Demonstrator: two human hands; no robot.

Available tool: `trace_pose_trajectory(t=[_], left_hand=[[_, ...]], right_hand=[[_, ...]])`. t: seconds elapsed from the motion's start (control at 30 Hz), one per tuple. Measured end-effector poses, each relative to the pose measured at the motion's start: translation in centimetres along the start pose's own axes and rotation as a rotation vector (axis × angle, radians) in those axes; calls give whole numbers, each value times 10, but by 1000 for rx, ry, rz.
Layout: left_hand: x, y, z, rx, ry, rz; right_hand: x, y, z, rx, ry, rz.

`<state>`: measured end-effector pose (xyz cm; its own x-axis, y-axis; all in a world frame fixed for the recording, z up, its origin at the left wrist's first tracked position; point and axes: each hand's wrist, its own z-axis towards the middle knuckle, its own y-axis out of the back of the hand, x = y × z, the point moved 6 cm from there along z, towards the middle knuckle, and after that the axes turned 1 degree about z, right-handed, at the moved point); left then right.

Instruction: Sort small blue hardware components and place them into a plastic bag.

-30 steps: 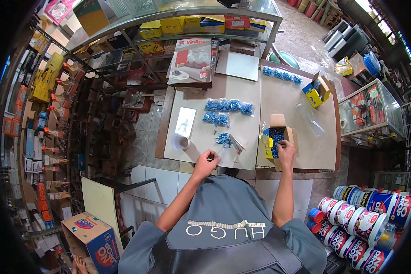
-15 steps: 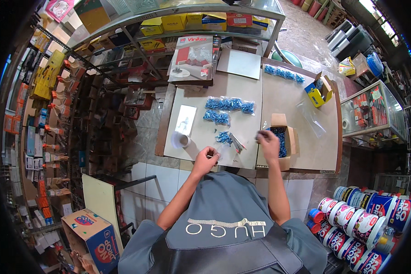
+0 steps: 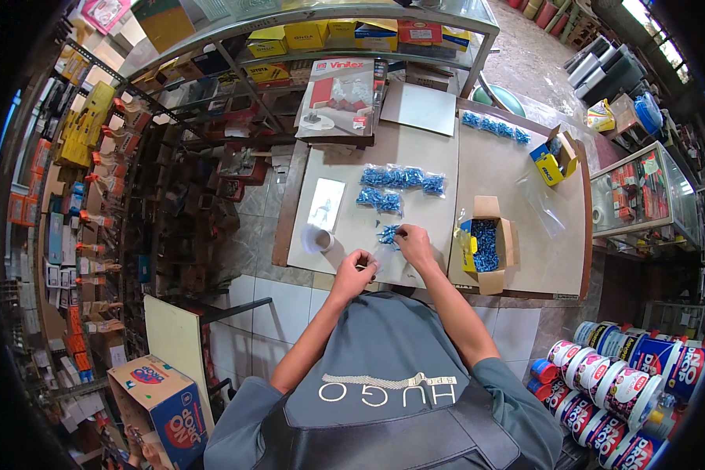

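My left hand (image 3: 356,272) is closed in a pinch on the edge of a clear plastic bag (image 3: 383,254) near the table's front edge. Just beyond the bag lies a small heap of little blue pieces (image 3: 386,233); whether they are inside the plastic I cannot tell. My right hand (image 3: 415,244) reaches in from the right, its fingertips pressed together at that heap. What is between them is hidden. Right of it stands an open carton (image 3: 507,243) filled with the same kind of blue pieces (image 3: 486,246).
Filled clear bags of blue pieces (image 3: 402,178) lie farther back, with another row (image 3: 495,127) at far right. A roll of tape (image 3: 323,240) and a white card (image 3: 326,205) are at left. A yellow-blue box (image 3: 552,166) and a flat clear bag (image 3: 542,205) lie at right.
My right hand has moved left from the carton to the small heap, and now covers the scissors-like tool that lay there. My left hand stays at the bag.
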<state>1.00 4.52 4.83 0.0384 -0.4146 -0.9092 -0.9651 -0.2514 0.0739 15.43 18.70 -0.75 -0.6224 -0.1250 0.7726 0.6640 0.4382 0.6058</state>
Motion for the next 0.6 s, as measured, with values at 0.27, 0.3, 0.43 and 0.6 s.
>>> trace_pose_trajectory(t=[0.27,0.3,0.43,0.6], left_hand=[[-3,8,7,8,8,20],[-3,10,8,10,14,16],[-5,11,10,26,25,-1],[-5,9,15,54,21,27]], right_hand=[[-2,36,-19,-94,-18,201],[-2,52,-24,-184,-50,213],[-22,133,-50,-681,45,-11],[-86,163,-68,-534,-249,-305]])
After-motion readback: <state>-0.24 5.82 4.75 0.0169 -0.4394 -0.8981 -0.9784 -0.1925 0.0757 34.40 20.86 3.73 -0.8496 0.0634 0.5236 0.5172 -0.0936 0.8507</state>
